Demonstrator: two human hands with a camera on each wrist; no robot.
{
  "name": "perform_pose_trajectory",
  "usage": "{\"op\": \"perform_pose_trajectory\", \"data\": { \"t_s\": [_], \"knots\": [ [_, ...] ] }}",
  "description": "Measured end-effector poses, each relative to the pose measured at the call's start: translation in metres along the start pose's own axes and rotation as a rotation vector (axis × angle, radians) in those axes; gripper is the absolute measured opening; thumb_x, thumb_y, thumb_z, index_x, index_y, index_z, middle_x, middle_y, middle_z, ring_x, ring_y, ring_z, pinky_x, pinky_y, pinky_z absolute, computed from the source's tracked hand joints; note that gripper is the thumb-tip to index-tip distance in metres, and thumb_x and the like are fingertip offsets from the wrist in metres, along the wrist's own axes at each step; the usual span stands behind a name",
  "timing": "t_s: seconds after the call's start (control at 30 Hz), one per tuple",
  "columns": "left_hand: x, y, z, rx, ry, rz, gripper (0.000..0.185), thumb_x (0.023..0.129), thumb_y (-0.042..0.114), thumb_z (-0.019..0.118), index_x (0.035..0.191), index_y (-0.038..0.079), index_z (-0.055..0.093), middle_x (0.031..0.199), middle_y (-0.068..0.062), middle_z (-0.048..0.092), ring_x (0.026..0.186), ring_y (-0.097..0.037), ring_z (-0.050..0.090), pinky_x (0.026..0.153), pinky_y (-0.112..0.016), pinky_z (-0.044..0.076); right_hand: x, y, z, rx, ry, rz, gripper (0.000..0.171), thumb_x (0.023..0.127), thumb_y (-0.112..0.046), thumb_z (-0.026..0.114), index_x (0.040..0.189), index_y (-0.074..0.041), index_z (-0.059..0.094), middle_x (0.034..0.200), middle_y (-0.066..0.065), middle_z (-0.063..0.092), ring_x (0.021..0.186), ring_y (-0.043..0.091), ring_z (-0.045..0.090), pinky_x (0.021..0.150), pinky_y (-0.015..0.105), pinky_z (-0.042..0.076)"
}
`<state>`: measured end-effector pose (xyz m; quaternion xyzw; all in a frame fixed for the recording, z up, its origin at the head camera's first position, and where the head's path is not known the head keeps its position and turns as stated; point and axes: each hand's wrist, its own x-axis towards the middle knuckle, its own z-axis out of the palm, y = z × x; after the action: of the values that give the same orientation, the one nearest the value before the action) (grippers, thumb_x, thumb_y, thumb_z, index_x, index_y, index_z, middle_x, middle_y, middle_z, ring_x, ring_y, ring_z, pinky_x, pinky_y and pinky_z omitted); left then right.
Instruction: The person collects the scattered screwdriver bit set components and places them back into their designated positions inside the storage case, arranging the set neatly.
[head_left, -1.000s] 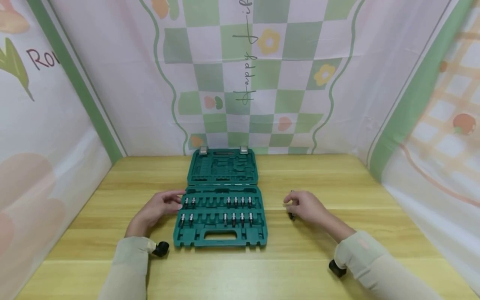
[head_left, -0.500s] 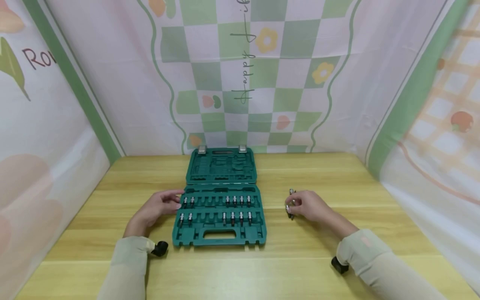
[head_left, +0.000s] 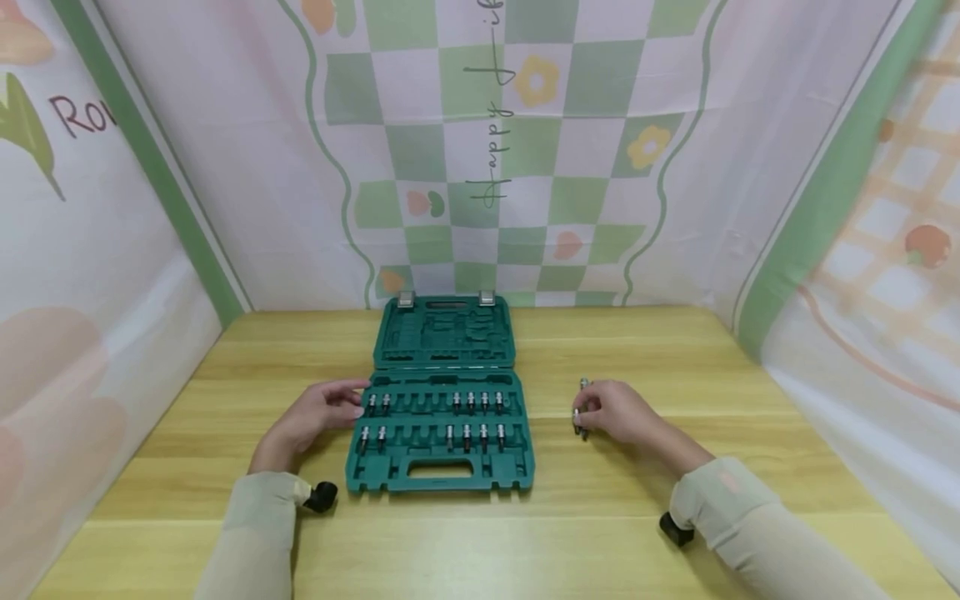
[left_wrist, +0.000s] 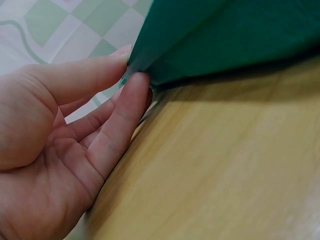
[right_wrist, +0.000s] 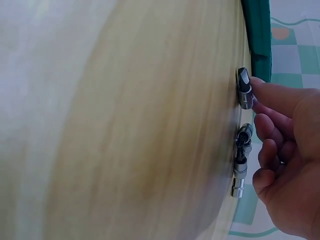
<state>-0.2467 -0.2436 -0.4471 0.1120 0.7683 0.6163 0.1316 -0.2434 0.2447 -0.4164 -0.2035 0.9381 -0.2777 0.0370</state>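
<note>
My left hand is at the left side of an open green tool case. In the left wrist view its nearly straight fingers and thumb touch the case's edge. On the table right of the case, my right hand pinches a short metal bit socket with a flat, slotted-looking tip. Its other fingers are curled in. More bit sockets lie close by under that hand; in the head view one bit socket shows just beyond the fingers. The hand partly hides this group.
Two rows of bit sockets sit in the case's lower half, with bare slots in the middle. The lid, with two metal latches, lies back toward the patterned curtain. Wooden tabletop surrounds the case.
My right fingers have drawn slightly back, bringing a bit socket into view at the fingertips and another beyond them. The left hand and the case stay in place.
</note>
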Motion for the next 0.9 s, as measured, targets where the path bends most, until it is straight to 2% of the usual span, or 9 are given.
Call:
{"op": "perform_pose_trajectory", "data": {
  "t_s": [0.37, 0.5, 0.9],
  "knots": [
    [0.000, 0.000, -0.001, 0.015, 0.005, -0.009, 0.050, 0.093, -0.006, 0.058, 0.141, -0.002, 0.047, 0.115, -0.021, 0.053, 0.094, -0.024, 0.057, 0.081, -0.031, 0.055, 0.010, -0.005, 0.000, -0.036, 0.054, -0.028, 0.010, 0.082, -0.009, 0.077, 0.082, -0.010, 0.067, 0.076, -0.004, 0.062, 0.072, 0.012, 0.056, 0.068, 0.033, 0.049],
    [0.000, -0.001, -0.002, 0.013, 0.008, -0.010, 0.050, 0.093, -0.006, 0.058, 0.141, -0.002, 0.047, 0.115, -0.021, 0.053, 0.094, -0.024, 0.057, 0.081, -0.031, 0.055, 0.013, -0.008, 0.001, -0.014, 0.047, -0.024, 0.010, 0.083, -0.008, 0.076, 0.083, -0.009, 0.066, 0.076, -0.004, 0.061, 0.071, 0.013, 0.056, 0.066, 0.033, 0.049],
    [0.000, -0.001, -0.001, 0.002, 0.001, -0.011, 0.050, 0.093, -0.004, 0.060, 0.141, -0.002, 0.046, 0.114, -0.021, 0.053, 0.094, -0.024, 0.058, 0.082, -0.033, 0.055, 0.025, -0.015, 0.005, 0.059, 0.052, 0.096, 0.007, 0.086, -0.004, 0.070, 0.088, -0.007, 0.063, 0.078, 0.001, 0.062, 0.072, 0.017, 0.057, 0.062, 0.032, 0.049]
  ]
}}
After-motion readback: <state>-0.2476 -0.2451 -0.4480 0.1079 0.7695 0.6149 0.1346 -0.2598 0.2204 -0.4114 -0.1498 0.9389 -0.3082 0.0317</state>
